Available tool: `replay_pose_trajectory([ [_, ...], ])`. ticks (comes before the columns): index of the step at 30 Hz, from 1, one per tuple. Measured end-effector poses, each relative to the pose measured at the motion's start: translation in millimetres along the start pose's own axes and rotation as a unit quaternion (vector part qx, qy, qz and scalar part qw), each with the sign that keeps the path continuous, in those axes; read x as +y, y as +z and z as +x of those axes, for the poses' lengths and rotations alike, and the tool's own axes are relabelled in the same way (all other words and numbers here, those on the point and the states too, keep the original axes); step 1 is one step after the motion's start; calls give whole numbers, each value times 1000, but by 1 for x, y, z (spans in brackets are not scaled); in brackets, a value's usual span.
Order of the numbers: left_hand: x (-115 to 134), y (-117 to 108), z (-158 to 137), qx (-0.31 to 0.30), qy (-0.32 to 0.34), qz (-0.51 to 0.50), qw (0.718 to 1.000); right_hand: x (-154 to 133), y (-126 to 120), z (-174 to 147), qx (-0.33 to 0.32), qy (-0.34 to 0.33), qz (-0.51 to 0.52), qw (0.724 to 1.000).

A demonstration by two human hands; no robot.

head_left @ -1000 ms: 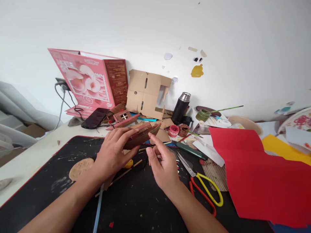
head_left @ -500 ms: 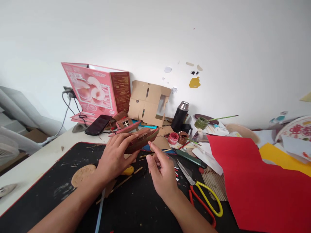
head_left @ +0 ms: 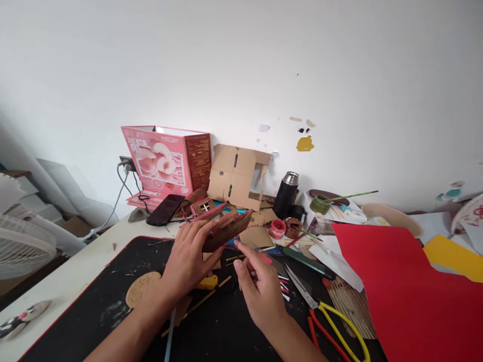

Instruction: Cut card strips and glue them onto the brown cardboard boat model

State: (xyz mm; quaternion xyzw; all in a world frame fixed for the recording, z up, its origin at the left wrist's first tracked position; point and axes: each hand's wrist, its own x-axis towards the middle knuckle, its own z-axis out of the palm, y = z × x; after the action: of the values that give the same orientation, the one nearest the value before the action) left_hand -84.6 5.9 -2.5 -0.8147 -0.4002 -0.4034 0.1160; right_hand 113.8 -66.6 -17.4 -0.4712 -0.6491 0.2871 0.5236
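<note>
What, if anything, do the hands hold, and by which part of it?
The left hand holds the brown model boat by its left end, as the picture shows it. Whether the right hand holds anything cannot be told.

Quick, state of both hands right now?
Left hand: closed, holding the boat.
Right hand: partly open, thumb and index apart, nothing visibly held.

black mat (head_left: 226, 327) open at near centre — model boat (head_left: 229, 232) blocking ahead, scissors (head_left: 312, 303) barring right
</note>
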Motion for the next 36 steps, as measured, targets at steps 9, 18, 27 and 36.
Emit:
replay_pose_trajectory([
  [9,2,0,1,13,-1,-19,1000,-15,-8,2,-12,-42,-29,999],
  [18,4,0,2,-3,19,-28,999,-16,-6,4,-14,-21,-22,999],
  [27,1,3,-1,-3,15,-19,1000,-15,-4,3,-7,-19,-12,1000],
  [36,1,1,-1,-7,19,-15,1000,-12,-4,2,-10,-18,-16,1000],
])
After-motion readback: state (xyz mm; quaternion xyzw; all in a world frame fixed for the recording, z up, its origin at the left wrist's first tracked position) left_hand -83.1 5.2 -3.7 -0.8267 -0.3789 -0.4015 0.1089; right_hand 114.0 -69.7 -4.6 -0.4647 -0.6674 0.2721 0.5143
